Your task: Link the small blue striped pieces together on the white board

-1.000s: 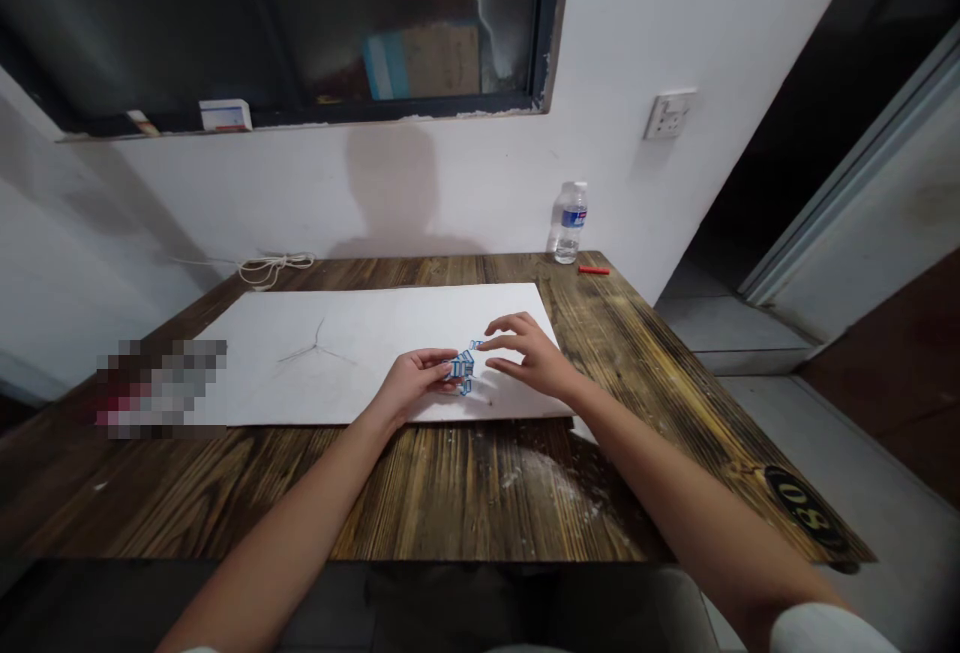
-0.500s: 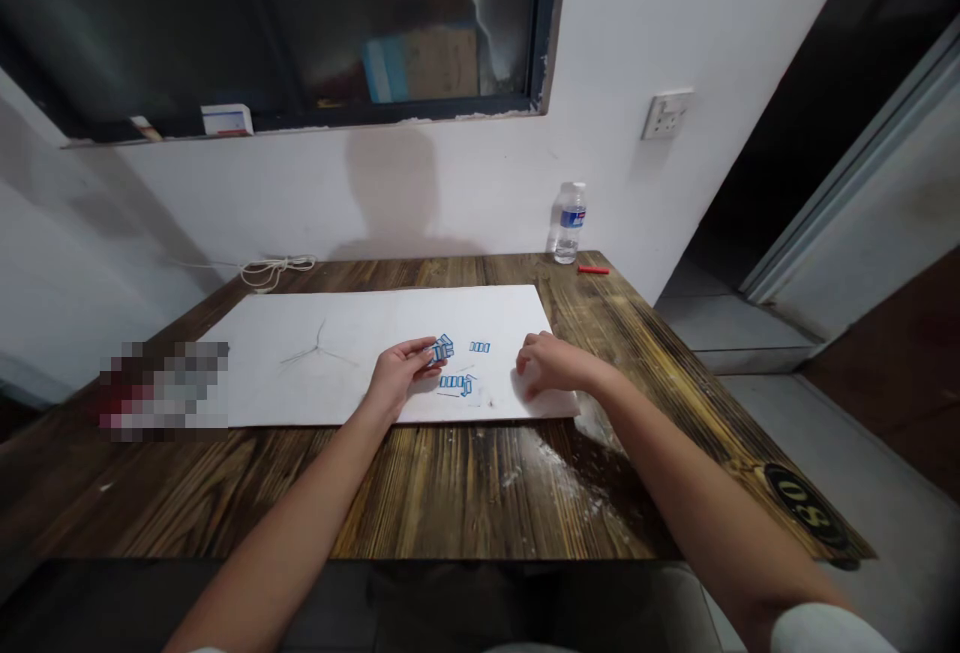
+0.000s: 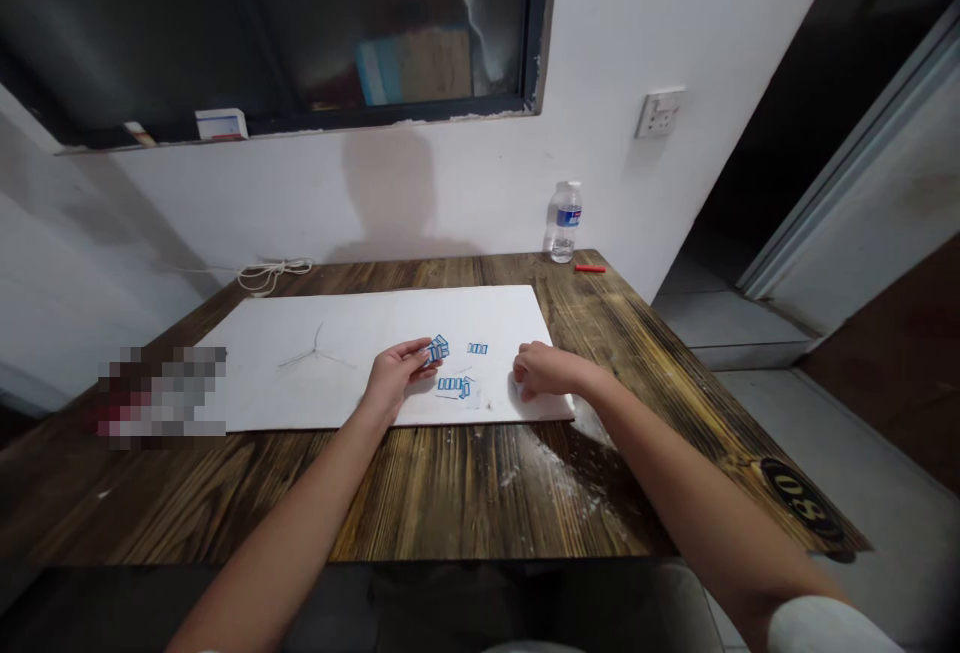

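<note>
Small blue-edged pieces (image 3: 437,348) are pinched in my left hand (image 3: 397,373), just over a white board (image 3: 405,318). To the right of them, a short row of similar blue-edged pieces (image 3: 477,348) lies on the board. Nearer the front edge is a second row (image 3: 451,385), with a tilted piece at its right end. My right hand (image 3: 538,371) is at the board's right end, fingers curled together and pointing down; whatever they hold, if anything, is too small to make out.
A wooden table (image 3: 465,493) carries the board. At its back are a water bottle (image 3: 566,223), a red stick-like object (image 3: 590,269) and a coiled white cable (image 3: 274,275). A pixelated patch covers the board's left end.
My right hand has dropped slightly and its fingers have drawn closer together. My left hand keeps its hold on the pieces. The whole view has shifted a little.
</note>
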The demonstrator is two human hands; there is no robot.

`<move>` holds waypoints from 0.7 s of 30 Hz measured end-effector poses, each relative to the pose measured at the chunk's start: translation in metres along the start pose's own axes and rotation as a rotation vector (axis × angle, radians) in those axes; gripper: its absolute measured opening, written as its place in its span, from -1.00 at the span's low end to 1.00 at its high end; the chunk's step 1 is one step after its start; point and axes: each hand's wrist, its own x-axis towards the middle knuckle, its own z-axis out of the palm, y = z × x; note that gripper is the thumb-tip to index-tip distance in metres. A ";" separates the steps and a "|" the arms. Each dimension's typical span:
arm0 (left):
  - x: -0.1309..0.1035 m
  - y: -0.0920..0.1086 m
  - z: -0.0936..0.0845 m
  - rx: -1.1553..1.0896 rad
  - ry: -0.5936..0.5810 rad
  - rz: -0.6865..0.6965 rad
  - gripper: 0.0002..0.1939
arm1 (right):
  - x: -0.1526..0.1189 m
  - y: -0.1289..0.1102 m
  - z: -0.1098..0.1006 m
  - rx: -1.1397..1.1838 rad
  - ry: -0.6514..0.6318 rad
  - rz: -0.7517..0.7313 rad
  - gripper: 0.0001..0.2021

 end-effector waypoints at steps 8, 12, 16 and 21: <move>0.002 -0.003 -0.002 0.003 -0.014 0.013 -0.69 | -0.007 0.000 -0.005 0.127 -0.026 -0.023 -0.80; 0.000 0.000 0.000 0.015 0.001 0.007 -0.69 | -0.009 -0.004 -0.008 0.093 0.022 -0.023 -0.84; -0.001 0.001 0.000 0.018 0.005 0.006 -0.68 | -0.009 -0.009 -0.011 0.100 0.095 -0.001 -0.83; -0.001 0.000 0.000 0.012 0.002 0.011 -0.70 | -0.010 -0.011 -0.014 0.229 0.203 -0.057 -0.70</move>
